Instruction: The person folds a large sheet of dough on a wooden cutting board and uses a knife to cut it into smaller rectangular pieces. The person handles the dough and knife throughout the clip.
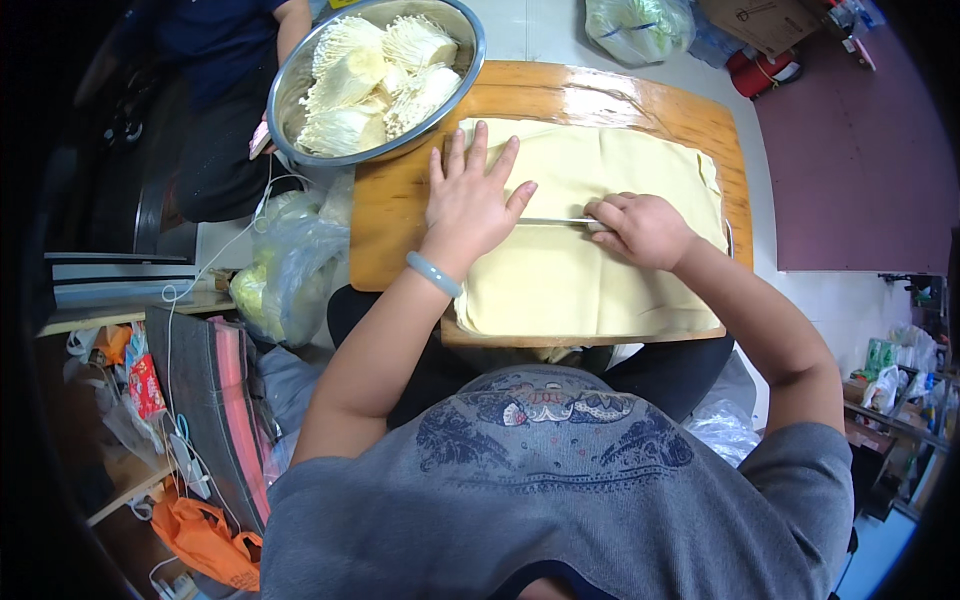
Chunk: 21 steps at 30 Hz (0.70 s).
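Note:
Pale yellow folded sheets, perhaps tofu skin (652,292), lie stacked on a board on a wooden table (397,247). My left hand (474,195) rests palm down with spread fingers on the left part of the stack. In my right hand (637,229) is the handle of a knife; its thin blade (555,221) lies across the middle of the sheets, pointing left, with its tip hidden at my left hand. A line runs across the sheets along the blade. Whether the blade has cut through, I cannot tell.
A steel bowl (480,56) of enoki mushrooms (420,41) stands at the table's back left corner. A person (217,75) sits beyond it, holding a phone. Plastic bags of vegetables (285,277) lie left of the table, another bag (641,30) behind it.

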### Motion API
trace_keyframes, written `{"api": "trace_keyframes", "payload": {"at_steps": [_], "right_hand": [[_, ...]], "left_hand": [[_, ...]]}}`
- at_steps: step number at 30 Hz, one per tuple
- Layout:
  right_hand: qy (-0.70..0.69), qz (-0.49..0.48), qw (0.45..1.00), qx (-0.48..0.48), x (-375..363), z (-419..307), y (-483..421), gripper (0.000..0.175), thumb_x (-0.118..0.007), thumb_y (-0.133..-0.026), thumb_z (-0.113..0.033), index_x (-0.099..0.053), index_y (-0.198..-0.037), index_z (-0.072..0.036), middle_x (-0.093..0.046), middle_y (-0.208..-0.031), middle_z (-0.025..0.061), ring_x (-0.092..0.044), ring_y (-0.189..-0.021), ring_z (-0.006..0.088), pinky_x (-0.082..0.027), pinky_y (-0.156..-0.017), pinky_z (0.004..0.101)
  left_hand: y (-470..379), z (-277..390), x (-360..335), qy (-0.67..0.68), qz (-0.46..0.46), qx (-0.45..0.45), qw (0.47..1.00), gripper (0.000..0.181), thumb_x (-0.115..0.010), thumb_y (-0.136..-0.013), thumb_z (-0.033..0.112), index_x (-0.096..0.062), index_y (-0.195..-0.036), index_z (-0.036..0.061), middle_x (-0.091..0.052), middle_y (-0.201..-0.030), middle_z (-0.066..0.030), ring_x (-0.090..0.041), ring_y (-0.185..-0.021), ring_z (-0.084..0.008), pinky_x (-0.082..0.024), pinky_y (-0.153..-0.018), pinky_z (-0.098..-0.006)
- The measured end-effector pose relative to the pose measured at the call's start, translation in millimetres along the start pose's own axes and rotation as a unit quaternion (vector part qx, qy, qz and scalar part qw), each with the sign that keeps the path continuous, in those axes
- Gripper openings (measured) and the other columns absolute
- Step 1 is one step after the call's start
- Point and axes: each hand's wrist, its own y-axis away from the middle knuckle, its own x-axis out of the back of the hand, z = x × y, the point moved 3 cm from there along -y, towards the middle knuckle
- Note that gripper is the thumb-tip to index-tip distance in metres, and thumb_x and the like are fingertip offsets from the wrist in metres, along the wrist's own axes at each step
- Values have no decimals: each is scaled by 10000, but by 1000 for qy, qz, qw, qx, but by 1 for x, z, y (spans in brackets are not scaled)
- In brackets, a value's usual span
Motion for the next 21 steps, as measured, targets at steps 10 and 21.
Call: {"api": "trace_keyframes", "payload": {"at_steps": [10, 21], "right_hand": [[6, 30, 999, -12, -4, 0, 0, 281, -590, -886, -314, -568, -1059, -94, -622, -874, 92, -621, -824, 296, -510, -703, 398], [7, 83, 997, 2, -8, 2, 5, 291, -595, -882, -334, -579, -1064, -109, -627, -866, 76, -622, -808, 293, -505, -705, 402]], "left_hand": [[-2, -1, 0, -11, 7, -1, 1000, 574, -379, -961, 518, -394, -1451, 220, -289, -1522, -171, -234, -1411, -382, -157, -1125, -566], [-1, 6, 3, -44, 38, -23, 998, 560, -381, -963, 511, -410, -1439, 217, -300, -1513, -188, -254, -1400, -389, -178, -1123, -559]]}}
